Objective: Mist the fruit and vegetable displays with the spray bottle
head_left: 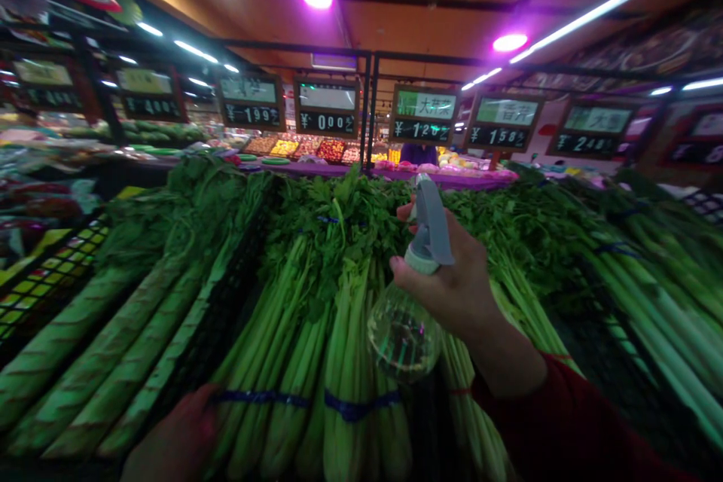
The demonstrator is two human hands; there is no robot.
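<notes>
Two hands busy: right hand (452,279) in a tight grip on the clear spray bottle (407,316) over the celery bunches (316,331); left hand (175,440) rests at the stalks, grip unclear. Misting underway, I'd judge; next needs trigger squeezes.

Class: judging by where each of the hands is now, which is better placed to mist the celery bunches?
Probably the right hand: it grips the spray bottle above the celery. The left hand rests low beside the stalks.
</notes>
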